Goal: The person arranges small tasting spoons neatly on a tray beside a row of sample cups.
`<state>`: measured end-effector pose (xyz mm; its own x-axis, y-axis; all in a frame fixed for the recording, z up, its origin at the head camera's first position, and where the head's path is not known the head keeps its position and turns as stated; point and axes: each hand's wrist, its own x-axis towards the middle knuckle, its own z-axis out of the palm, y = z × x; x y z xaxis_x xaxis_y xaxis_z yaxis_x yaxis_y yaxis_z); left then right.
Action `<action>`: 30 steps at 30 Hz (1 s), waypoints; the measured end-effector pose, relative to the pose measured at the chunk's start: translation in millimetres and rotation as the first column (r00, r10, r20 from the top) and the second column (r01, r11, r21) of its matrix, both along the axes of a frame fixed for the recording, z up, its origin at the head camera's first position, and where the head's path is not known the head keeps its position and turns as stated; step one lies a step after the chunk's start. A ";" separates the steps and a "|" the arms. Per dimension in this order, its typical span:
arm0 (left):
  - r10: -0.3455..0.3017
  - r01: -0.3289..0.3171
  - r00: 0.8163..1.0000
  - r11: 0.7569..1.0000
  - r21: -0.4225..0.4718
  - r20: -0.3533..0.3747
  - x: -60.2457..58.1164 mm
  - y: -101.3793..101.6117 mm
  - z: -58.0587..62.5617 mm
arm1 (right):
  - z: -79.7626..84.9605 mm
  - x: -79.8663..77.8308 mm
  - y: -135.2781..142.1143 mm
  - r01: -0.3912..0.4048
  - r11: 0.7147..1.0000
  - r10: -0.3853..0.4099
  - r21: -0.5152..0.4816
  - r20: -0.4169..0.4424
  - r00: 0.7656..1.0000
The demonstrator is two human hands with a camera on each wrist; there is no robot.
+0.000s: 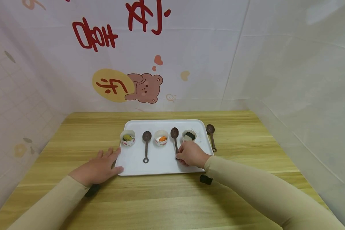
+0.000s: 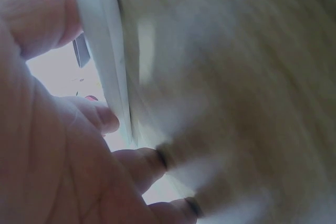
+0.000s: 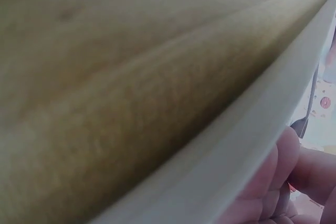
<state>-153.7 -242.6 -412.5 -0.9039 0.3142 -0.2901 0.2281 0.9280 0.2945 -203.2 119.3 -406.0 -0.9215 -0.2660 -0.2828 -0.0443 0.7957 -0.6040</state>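
Observation:
My right hand (image 1: 192, 154) pinches the handle end of a brown measuring spoon (image 1: 174, 133) lying on the white tray (image 1: 161, 167). Fingers spread, my left hand (image 1: 99, 167) rests at the tray's left edge; in the left wrist view its thumb and a fingertip touch the rim (image 2: 107, 51). A second brown spoon (image 1: 146, 143) lies between the left and middle paper cups. The left cup (image 1: 128, 143) holds something green, the middle cup (image 1: 161, 143) an orange piece. A black-and-white piece sits in the right cup (image 1: 185, 131), partly hidden behind my right hand.
Off the tray, on the wooden table (image 1: 149, 201), a third brown spoon (image 1: 212, 138) lies by the right edge. Dark objects show beneath each wrist. A white printed sheet (image 1: 195, 64) hangs behind the table, with similar sheets at both sides.

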 end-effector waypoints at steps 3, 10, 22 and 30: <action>0.000 0.000 1.000 1.000 0.000 0.000 0.1 0.0 0.1 | 0.1 0.2 -0.5 0.005 1.000 -0.005 -0.007 0.004 1.000; 0.002 -0.002 1.000 1.000 -0.003 -0.002 0.3 0.5 0.8 | -0.1 -0.5 -1.2 0.031 0.999 -0.031 -0.014 0.032 0.999; 0.000 0.000 1.000 1.000 -0.005 -0.009 0.5 0.6 0.6 | -2.5 -1.0 -1.7 0.038 0.999 -0.038 -0.006 0.030 0.999; 0.001 -0.001 1.000 1.000 -0.004 -0.005 0.7 0.1 0.9 | -3.5 -2.0 -2.3 0.024 1.000 -0.024 0.013 0.018 1.000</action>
